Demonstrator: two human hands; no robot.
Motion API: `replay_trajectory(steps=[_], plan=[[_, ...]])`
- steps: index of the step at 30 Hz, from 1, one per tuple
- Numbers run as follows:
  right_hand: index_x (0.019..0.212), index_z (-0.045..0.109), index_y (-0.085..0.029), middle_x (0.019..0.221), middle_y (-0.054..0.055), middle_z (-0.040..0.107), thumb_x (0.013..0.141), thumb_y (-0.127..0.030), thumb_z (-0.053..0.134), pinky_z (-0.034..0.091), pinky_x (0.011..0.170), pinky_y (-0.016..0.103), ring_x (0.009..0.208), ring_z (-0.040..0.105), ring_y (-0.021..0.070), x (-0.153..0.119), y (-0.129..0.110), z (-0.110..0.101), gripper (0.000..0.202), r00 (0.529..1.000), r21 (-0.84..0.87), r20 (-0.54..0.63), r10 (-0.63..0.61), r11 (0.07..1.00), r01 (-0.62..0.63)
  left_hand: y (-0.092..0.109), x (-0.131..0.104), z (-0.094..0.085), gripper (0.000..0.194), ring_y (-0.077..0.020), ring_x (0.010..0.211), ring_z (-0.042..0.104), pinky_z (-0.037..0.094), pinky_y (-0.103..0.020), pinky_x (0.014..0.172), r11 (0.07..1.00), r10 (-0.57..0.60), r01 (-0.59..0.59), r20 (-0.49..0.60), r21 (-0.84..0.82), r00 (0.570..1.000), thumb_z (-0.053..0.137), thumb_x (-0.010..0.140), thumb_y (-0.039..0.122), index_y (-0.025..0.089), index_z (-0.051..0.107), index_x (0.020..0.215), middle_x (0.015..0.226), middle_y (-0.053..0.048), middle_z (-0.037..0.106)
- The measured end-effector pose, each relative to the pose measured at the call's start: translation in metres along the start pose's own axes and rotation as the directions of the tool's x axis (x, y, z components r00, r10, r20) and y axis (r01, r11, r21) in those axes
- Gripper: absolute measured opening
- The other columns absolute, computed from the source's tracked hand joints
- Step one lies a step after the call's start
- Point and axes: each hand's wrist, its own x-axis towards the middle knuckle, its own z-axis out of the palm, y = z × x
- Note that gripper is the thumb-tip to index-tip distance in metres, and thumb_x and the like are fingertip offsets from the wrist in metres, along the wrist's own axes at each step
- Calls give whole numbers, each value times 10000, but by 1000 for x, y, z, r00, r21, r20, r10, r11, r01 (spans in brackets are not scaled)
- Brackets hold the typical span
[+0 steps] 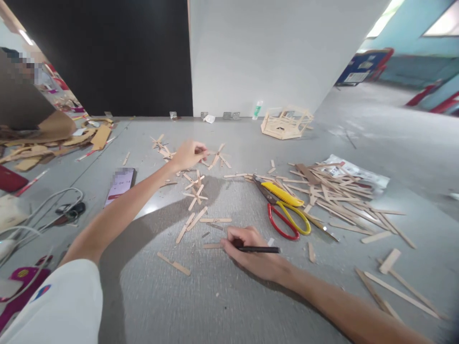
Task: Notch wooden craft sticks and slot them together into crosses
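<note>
My left hand [191, 155] reaches forward, its fingertips pinched at the left arm of a star of wooden craft sticks [217, 155]. My right hand [247, 246] is closed around a black pen [261, 249], whose back end points right. A short craft stick [211, 246] lies by its fingertips, partly hidden beneath them. Between my hands is another stick star [196, 196], with loose sticks [196, 219] nearer to me. One notched stick [174, 263] rests on the grey surface, left of my right hand.
Right of centre lie scissors [287, 220] with red and yellow handles and a yellow cutter [281, 193]. Beyond them spreads a stick pile [340, 193]. A stick frame [281, 131] stands near the white panel [251, 57]. At left are a phone [121, 184], cables [53, 203] and cardboard scraps [32, 150].
</note>
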Motion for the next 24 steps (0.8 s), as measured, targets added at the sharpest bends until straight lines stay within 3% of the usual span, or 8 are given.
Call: replay_trajectory(steps=[4, 8, 10, 12, 16, 18, 21, 24], plan=[[607, 339, -235, 517, -67, 356, 913, -316, 562, 267, 471, 243, 483, 344, 96, -1, -2, 0, 387, 999, 83, -8, 33, 996, -32, 30, -45, -15, 259, -140, 703, 681, 533, -260, 689, 988, 99, -104, -52, -113, 994, 603, 1015, 361, 150, 739, 950, 864, -71, 771], [836, 549, -218, 554, -35, 600, 918, -542, 590, 303, 347, 205, 345, 429, 89, -4, 6, 1, 336, 987, 441, 46, 153, 883, -158, 55, -87, -16, 234, -137, 633, 660, 501, -247, 602, 957, 150, -190, -188, -219, 971, 650, 978, 355, 154, 755, 919, 763, -54, 757], [948, 589, -197, 575, -14, 645, 952, -636, 514, 286, 327, 195, 322, 436, 84, -5, 10, 0, 446, 988, 544, -25, 151, 832, -113, 63, -103, -10, 222, -128, 604, 647, 484, -239, 585, 959, 157, -203, -225, -198, 962, 630, 985, 316, 166, 751, 874, 713, -33, 743], [907, 625, -174, 613, 22, 670, 981, -666, 468, 290, 334, 194, 342, 467, 76, -5, 9, -2, 522, 980, 549, -147, 137, 835, -34, 69, -117, 0, 202, -123, 599, 637, 467, -230, 568, 952, 181, -229, -231, -201, 956, 626, 980, 290, 179, 743, 858, 694, -15, 735], [946, 656, -166, 772, 61, 736, 936, -593, 644, 365, 338, 194, 411, 541, 80, -2, -10, -13, 428, 941, 565, -283, 187, 825, 6, 70, -137, 26, 208, -103, 560, 575, 456, -224, 573, 954, 241, -272, -219, -123, 945, 601, 992, 261, 189, 714, 833, 663, 6, 706], [973, 644, -172, 855, 82, 759, 892, -584, 698, 395, 326, 197, 436, 586, 98, -2, -23, -18, 423, 956, 635, -216, 200, 772, -18, 68, -142, 38, 202, -104, 573, 586, 463, -228, 592, 930, 344, -364, -242, -41, 907, 581, 1008, 243, 194, 706, 856, 698, 1, 722], [874, 632, -174, 804, 64, 742, 856, -536, 750, 404, 325, 186, 445, 589, 99, -5, -38, -23, 381, 960, 699, -138, 243, 711, -80, 64, -146, 50, 189, -109, 589, 611, 462, -240, 604, 851, 523, -515, -274, 107, 807, 555, 1027, 217, 204, 682, 887, 724, -1, 734], [833, 635, -175, 664, 0, 656, 915, -493, 712, 410, 357, 176, 423, 512, 70, -9, -44, -26, 337, 950, 664, -142, 279, 739, -118, 61, -146, 52, 142, -103, 544, 574, 431, -243, 574, 759, 651, -600, -293, 255, 700, 546, 1033, 177, 194, 649, 936, 670, 25, 688]])
